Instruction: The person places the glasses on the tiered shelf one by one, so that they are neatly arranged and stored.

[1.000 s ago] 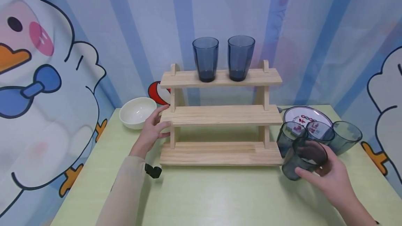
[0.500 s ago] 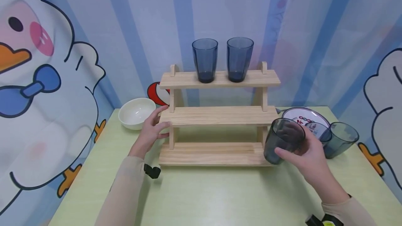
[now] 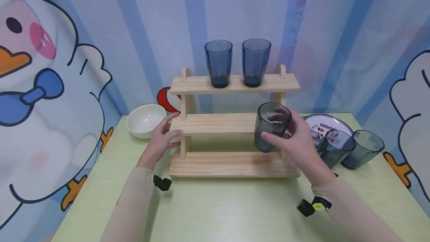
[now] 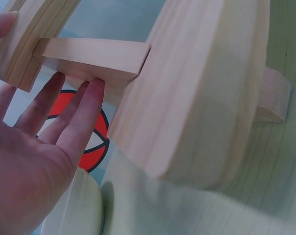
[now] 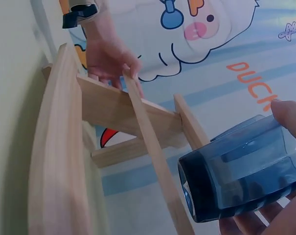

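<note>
A three-tier wooden shelf (image 3: 215, 165) stands on the table. My left hand (image 3: 159, 139) touches its left end at the middle tier; in the left wrist view the fingertips of that hand (image 4: 45, 142) press on the wooden side support (image 4: 91, 56). My right hand (image 3: 300, 145) grips a blue-grey glass (image 3: 270, 130), held in front of the right part of the middle and lower tiers. The right wrist view shows this glass (image 5: 240, 171) between thumb and fingers. Two similar glasses (image 3: 219, 62) (image 3: 256, 62) stand upright on the top tier.
Three more glasses (image 3: 362, 148) are grouped on the table right of the shelf, partly in front of a patterned plate (image 3: 330, 122). A white bowl (image 3: 146, 120) sits left of the shelf. A printed curtain (image 3: 141, 29) hangs behind.
My right hand has carried the glass left and up, from beside the other glasses to the front of the shelf. My left hand has stayed at the shelf's left end.
</note>
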Demonstrator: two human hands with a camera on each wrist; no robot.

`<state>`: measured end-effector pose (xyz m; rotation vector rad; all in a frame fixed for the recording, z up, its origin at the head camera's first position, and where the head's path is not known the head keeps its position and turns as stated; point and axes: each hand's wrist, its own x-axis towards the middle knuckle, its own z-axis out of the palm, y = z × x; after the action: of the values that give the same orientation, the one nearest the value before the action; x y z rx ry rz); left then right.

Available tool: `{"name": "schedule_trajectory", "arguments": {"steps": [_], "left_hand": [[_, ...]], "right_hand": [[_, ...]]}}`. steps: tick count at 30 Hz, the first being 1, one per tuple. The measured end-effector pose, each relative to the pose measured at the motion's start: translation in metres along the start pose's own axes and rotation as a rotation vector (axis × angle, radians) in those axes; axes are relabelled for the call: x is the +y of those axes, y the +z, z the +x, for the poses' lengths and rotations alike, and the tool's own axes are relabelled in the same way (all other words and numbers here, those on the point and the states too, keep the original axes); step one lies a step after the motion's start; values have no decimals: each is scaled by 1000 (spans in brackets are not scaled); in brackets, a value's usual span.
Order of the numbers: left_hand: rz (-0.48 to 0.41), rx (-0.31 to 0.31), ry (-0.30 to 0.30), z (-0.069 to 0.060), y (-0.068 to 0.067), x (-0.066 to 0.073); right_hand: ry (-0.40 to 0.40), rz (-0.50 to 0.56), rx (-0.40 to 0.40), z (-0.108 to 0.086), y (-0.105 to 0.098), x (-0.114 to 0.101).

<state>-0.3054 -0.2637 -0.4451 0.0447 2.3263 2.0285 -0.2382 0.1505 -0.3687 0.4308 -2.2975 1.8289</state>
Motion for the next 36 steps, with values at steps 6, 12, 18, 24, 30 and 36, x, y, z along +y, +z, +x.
{"name": "schedule_trajectory", "arguments": {"steps": [6,12,18,24,30,36], "left_hand": [[-2,-2,4,-1,0,0],[-7,-10,8,-1,0,-2],[-11,-5,18,-1,0,-3],[-8,-2,4,-2,-2,-1],[-10,3,6,-2,-2,0],[-7,0,-5,-1,-1,0]], "right_hand": [[-5,48,-22,24,21,-5],[-11,87,-20,44,43,-5],[-3,70,-17,62,60,-3],[-26,68,-29,75,74,-5],[-37,67,-43,85,89,-9],[-10,52,-32,89,101,-7]]}}
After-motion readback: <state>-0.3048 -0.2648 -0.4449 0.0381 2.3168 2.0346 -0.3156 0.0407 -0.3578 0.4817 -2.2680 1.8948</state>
